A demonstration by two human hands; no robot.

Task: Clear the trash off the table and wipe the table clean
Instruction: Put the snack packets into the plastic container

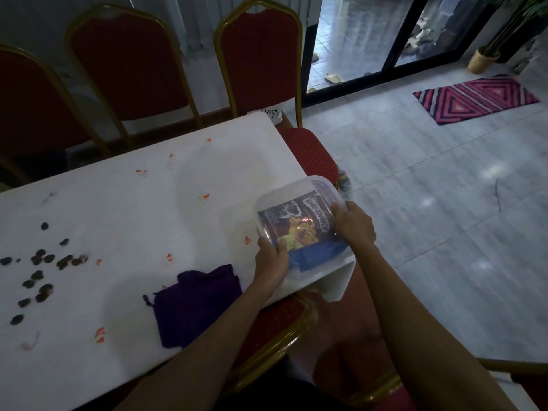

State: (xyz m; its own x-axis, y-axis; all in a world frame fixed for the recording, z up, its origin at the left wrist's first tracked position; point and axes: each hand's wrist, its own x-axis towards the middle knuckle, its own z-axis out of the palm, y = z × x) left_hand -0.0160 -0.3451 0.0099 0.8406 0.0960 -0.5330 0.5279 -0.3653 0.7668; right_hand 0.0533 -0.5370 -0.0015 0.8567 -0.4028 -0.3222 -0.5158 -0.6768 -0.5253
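Note:
A clear plastic container (296, 191) with a Koko Krunch wrapper (299, 223) and a blue piece inside hangs over the right end of the white table (148, 209). My left hand (271, 259) grips its near left corner and my right hand (353, 222) grips its right side. A purple cloth (195, 301) lies crumpled on the table just left of my left forearm. Several dark brown cereal pieces (41, 271) are scattered at the table's left. Orange-red smears (204, 197) dot the tabletop.
Red chairs with gold frames (258, 54) line the far side of the table, and more red seats (311, 152) stand at its right end and near edge. A striped rug (474, 97) lies on the tiled floor by the glass door.

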